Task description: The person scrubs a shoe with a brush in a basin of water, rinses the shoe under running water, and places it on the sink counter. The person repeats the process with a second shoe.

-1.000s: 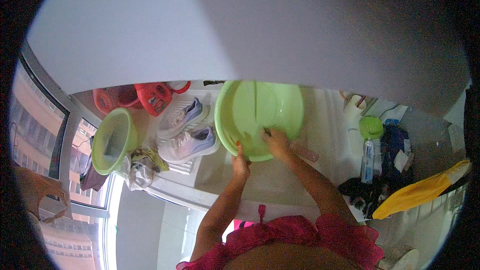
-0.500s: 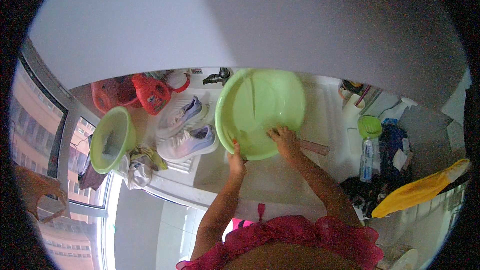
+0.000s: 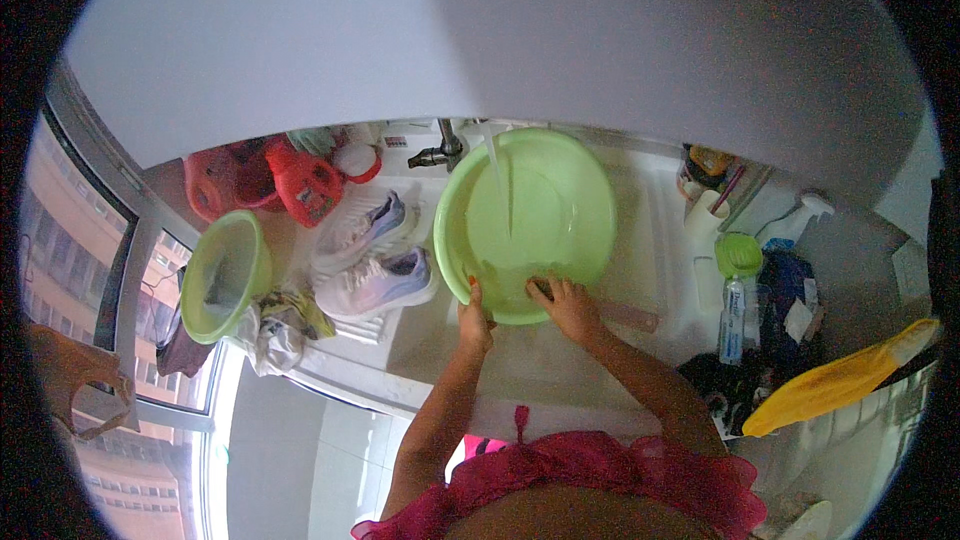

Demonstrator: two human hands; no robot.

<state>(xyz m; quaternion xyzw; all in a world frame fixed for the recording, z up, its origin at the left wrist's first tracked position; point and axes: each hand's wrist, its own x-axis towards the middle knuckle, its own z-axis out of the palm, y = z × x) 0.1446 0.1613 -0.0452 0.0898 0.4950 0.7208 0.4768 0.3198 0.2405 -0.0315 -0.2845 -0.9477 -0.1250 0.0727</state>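
Note:
A light green basin (image 3: 560, 180) stands in a white sink (image 3: 645, 215), with a stream of water (image 3: 505, 190) running into it beside a metal tap (image 3: 440, 155). My left hand (image 3: 476, 320) grips the basin's lower-left rim, thumb on top. My right hand (image 3: 565, 305) is at the near rim, fingers bent over a small dark thing inside the basin that I cannot make out. A pinkish strip (image 3: 635, 318) lies in the sink beside that hand. A pale sneaker (image 3: 365, 290) and its pair (image 3: 355, 240) rest on the ridged board left of the basin.
Red jugs (image 3: 305, 185), a smaller green basin (image 3: 230, 310) and crumpled cloths (image 3: 280, 340) are at the left, beside a window (image 3: 90, 230). On the right are bottles, a green scoop (image 3: 738, 255), dark cloths (image 3: 710, 385) and a yellow cloth (image 3: 840, 380).
The basin appears higher in the view and more of the tap shows. My right hand has moved slightly down toward the near rim. My left hand still holds the rim.

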